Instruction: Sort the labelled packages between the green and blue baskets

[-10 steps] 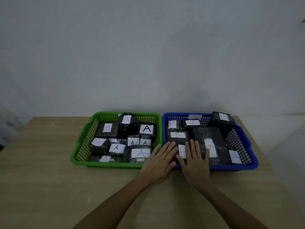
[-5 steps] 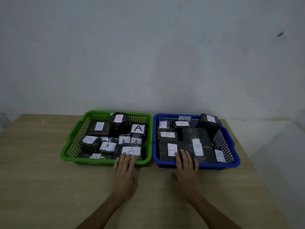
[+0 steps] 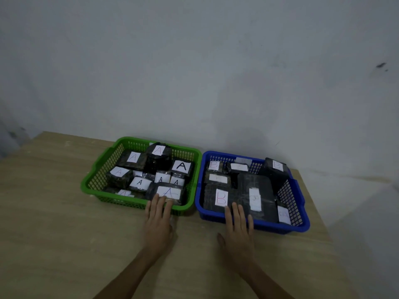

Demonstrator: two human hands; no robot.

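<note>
A green basket (image 3: 98, 179) on the left holds several black packages with white "A" labels, one big "A" package (image 3: 182, 167) at its back right. Beside it, a blue basket (image 3: 300, 214) holds several black packages labelled "B", with a large "B" package (image 3: 220, 198) at its front left. My left hand (image 3: 158, 221) lies flat on the table, fingertips over the green basket's front rim. My right hand (image 3: 238, 228) lies flat too, fingertips over the blue basket's front rim. Both hands hold nothing.
The baskets stand side by side on a light wooden table (image 3: 54, 234) against a plain grey wall (image 3: 194, 72). The table's right edge runs close past the blue basket.
My left hand has slid left, away from the right hand, to the green basket's front rim. Both hands drew back from the packages. The view has swung slightly.
</note>
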